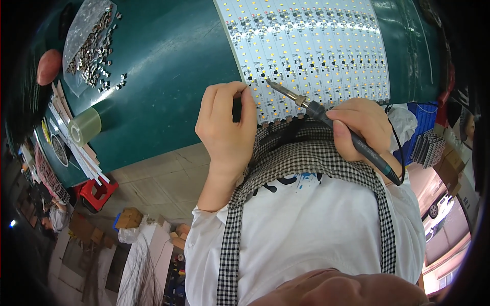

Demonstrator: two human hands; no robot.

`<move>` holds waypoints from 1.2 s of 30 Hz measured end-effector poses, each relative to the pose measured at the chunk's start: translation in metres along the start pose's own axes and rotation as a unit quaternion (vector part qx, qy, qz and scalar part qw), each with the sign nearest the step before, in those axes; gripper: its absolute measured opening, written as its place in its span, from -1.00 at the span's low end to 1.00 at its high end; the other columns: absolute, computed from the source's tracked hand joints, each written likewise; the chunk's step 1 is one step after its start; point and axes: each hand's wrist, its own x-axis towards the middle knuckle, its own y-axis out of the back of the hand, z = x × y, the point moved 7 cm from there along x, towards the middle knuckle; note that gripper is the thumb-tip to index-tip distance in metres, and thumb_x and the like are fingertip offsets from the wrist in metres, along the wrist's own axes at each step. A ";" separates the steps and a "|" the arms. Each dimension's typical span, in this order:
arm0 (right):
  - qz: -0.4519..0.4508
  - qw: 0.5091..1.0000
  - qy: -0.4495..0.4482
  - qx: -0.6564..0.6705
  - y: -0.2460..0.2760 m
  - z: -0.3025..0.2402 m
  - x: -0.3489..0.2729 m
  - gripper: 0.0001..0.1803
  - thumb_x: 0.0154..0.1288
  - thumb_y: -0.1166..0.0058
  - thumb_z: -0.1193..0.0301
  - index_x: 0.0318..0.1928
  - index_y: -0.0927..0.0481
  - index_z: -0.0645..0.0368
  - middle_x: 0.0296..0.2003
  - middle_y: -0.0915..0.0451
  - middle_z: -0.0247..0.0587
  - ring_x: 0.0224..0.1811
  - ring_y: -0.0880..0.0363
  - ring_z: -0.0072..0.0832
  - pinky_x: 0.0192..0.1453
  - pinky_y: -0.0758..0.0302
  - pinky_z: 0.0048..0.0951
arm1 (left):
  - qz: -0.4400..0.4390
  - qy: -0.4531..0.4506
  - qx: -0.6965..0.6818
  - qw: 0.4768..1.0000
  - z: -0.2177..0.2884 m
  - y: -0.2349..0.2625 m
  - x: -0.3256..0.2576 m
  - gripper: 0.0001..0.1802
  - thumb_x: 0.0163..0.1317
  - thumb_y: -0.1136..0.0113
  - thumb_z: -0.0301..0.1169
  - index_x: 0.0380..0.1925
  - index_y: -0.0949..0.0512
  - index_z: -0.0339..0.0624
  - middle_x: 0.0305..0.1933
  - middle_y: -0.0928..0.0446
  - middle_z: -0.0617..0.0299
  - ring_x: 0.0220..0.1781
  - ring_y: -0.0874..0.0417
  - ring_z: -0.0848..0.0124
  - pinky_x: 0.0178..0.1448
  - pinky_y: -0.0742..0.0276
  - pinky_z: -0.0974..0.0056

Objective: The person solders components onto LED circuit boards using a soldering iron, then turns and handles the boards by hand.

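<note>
Head view: from where I stand, a person in a checked apron (301, 148) works at a dark green tabletop (168, 66). A white LED circuit-board panel (306, 43), studded with rows of small yellowish LEDs and black chips, lies flat at the tabletop's near side, right of centre.

The right hand (365, 122) is closed around the grip of a soldering iron (317, 110), held like a pen, its metal tip slanting left to the panel's lower-left part. I cannot tell whether the tip touches a pad or stops just above it. The left hand (224, 122) is at the panel's left edge, thumb and fingertips drawn together; whether they pinch anything I cannot make out.

To my mind, good work here means bracing the right wrist, laying the tip on a single joint briefly, and keeping the left fingers well away from the hot shaft. The black cord (401, 148) hanging by the right wrist should stay slack, so it cannot tug the tip onto neighbouring LEDs.
</note>
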 end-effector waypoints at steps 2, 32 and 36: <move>0.006 1.000 0.005 0.005 -0.001 0.000 0.000 -0.89 -0.09 -0.13 0.59 -0.44 -0.57 0.28 -0.63 -0.55 -0.21 -0.67 -0.53 -0.42 -0.62 -0.44 -0.53 | 0.004 -0.003 -0.001 1.000 0.000 0.000 -0.001 -0.94 0.01 -0.20 -0.59 -0.47 -0.54 -0.24 -0.49 -0.47 0.33 -0.58 -0.27 0.62 -0.56 -0.09 0.49; -0.024 1.000 0.015 0.001 -0.007 -0.004 0.006 -0.85 -0.11 -0.15 0.58 -0.42 -0.57 0.27 -0.60 -0.57 -0.22 -0.64 -0.55 -0.41 -0.57 -0.47 -0.51 | -0.004 -0.007 0.014 1.000 -0.007 0.005 -0.001 -0.93 0.02 -0.21 -0.60 -0.45 -0.58 -0.25 -0.44 -0.47 0.31 -0.55 -0.29 0.59 -0.57 -0.13 0.46; -0.018 1.000 0.010 0.006 -0.004 -0.001 0.004 -0.87 -0.10 -0.14 0.58 -0.42 -0.57 0.27 -0.60 -0.56 -0.21 -0.63 -0.56 -0.40 -0.58 -0.47 -0.51 | 0.002 0.010 0.008 1.000 -0.007 0.008 -0.001 -0.93 0.03 -0.20 -0.60 -0.44 -0.54 -0.26 -0.47 -0.45 0.26 -0.54 -0.37 0.48 -0.51 -0.24 0.41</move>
